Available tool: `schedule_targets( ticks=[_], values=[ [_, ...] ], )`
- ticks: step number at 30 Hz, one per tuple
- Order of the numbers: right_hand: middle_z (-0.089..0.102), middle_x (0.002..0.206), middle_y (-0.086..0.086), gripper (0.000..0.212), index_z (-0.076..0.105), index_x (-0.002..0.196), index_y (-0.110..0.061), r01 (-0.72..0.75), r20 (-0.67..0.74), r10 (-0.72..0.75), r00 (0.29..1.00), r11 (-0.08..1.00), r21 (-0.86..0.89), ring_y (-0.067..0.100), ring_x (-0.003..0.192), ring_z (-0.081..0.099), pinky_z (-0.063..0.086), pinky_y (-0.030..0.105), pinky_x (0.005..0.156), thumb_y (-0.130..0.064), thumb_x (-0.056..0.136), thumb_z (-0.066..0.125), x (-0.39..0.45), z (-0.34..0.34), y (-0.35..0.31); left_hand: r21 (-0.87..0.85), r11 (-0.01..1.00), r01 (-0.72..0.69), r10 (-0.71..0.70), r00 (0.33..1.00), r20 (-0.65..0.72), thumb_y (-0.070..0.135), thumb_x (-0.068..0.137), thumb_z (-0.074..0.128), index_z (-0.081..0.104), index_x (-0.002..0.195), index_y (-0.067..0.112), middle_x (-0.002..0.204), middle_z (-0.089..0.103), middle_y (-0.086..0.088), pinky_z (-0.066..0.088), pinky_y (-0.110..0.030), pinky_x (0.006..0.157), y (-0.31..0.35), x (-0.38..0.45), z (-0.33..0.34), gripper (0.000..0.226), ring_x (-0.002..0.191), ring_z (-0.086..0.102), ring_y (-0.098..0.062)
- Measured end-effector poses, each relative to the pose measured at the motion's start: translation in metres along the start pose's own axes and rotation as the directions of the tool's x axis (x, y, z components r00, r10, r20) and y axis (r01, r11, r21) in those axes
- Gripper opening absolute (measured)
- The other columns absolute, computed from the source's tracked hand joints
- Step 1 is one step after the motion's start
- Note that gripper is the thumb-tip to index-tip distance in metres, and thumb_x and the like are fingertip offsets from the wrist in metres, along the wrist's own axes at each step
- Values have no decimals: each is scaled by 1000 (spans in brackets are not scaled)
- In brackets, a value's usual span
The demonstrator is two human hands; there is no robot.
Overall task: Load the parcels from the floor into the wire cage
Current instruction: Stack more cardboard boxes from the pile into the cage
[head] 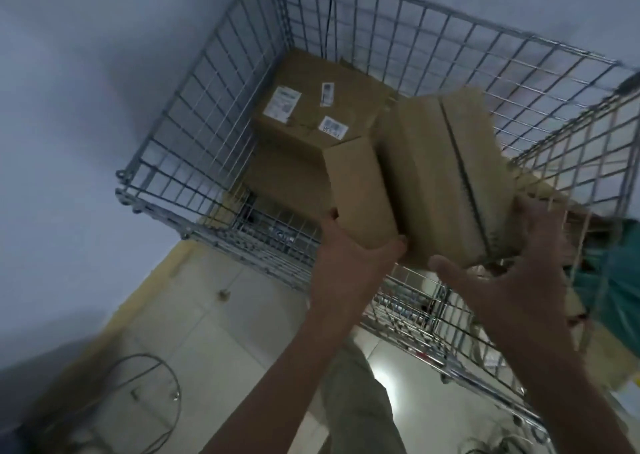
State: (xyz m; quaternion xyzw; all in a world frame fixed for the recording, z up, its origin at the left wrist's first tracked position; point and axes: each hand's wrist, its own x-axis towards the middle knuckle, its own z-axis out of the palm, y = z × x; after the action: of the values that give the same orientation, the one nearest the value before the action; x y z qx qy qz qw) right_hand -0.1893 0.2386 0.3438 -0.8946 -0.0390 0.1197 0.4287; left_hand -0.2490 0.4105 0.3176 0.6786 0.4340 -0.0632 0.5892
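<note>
The wire cage (pixel 194 114) stands below me against a grey wall. Inside it lies a large cardboard parcel (pixel 304 124) with white labels on top. Over the cage's near side, my left hand (pixel 349 256) grips the near end of a small narrow cardboard box (pixel 360 193), thumb on its end face. Beside that, a larger parcel (pixel 440 176) with a dark tape line hangs tilted over the cage. My right hand (pixel 512 280) is at its near end with fingers spread and fairly straight, thumb below its lower edge. Motion blur hides the exact contact.
Pale floor tiles (pixel 207 332) lie in front of the cage. A loop of dark cable (pixel 152 384) sits on the floor at lower left. A green object (pixel 616 280) shows behind the cage's right wall. My trouser leg (pixel 356 405) is below my arms.
</note>
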Motion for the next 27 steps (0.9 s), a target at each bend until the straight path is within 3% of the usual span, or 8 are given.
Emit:
schedule_targets(
  ticks=[2, 4, 7, 10, 14, 18, 21, 27],
  values=[
    [40, 146, -1, 113, 29, 151, -29, -16, 38, 14, 999, 998, 55, 18, 129, 48, 47, 26, 94, -41, 60, 95, 11, 28, 5, 21, 997, 75, -74, 995, -59, 43, 71, 85, 34, 136, 30, 111, 59, 7, 51, -25, 72, -14, 34, -21, 84, 93, 63, -10],
    [38, 146, -2, 112, 25, 153, -26, -108, 118, 103, 988, 994, 35, 15, 129, 44, 41, 18, 90, -31, 65, 94, 38, 66, 15, -31, 980, 196, -198, 973, -116, 42, 68, 81, 40, 132, 32, 116, 62, 2, 57, -33, 80, -24, 72, -44, 76, 97, 66, -18],
    [35, 143, -2, 117, 25, 153, -21, -134, 234, 136, 963, 991, -25, 16, 126, 43, 49, 32, 95, -35, 61, 96, 86, 136, 48, -145, 930, 338, -364, 901, -236, 45, 63, 77, 42, 137, 29, 125, 61, -4, 62, -46, 86, -40, 124, -79, 83, 103, 68, -26],
    [35, 148, 0, 115, 28, 151, -36, -219, 356, 231, 905, 973, -76, 24, 129, 47, 52, 43, 98, -52, 59, 94, 123, 206, 70, -245, 875, 417, -479, 818, -318, 60, 48, 76, 46, 143, 19, 131, 62, -8, 61, -52, 88, -65, 174, -106, 108, 109, 67, -32],
    [33, 142, 11, 111, 26, 155, -28, -51, 480, 171, 860, 966, -252, 35, 121, 51, 55, 46, 91, -41, 66, 91, 164, 295, 74, -322, 845, 427, -529, 758, -381, 58, 47, 78, 44, 141, 21, 129, 62, -8, 60, -54, 89, -84, 225, -133, 107, 111, 66, -33],
    [39, 145, 6, 111, 20, 152, -31, -86, 468, 163, 868, 980, -180, 31, 124, 52, 54, 49, 97, -43, 65, 88, 195, 371, 47, -359, 806, 471, -588, 707, -392, 42, 66, 84, 44, 136, 18, 118, 60, -6, 61, -52, 88, -97, 269, -141, 84, 105, 65, -32],
    [36, 148, 7, 113, 21, 154, -21, -53, 429, 114, 896, 987, -153, 32, 129, 46, 52, 51, 99, -41, 66, 89, 210, 414, 26, -334, 790, 514, -613, 688, -388, 42, 69, 84, 42, 138, 17, 121, 59, -7, 60, -51, 88, -105, 300, -143, 84, 104, 64, -34],
    [36, 142, 9, 121, 17, 156, -28, -131, 326, 200, 924, 966, -222, 40, 117, 55, 57, 54, 86, -50, 62, 90, 209, 434, 21, -58, 829, 556, -537, 764, -356, 38, 81, 80, 38, 144, 11, 131, 61, -12, 46, -37, 82, -111, 323, -137, 81, 108, 61, -33]
  ],
)
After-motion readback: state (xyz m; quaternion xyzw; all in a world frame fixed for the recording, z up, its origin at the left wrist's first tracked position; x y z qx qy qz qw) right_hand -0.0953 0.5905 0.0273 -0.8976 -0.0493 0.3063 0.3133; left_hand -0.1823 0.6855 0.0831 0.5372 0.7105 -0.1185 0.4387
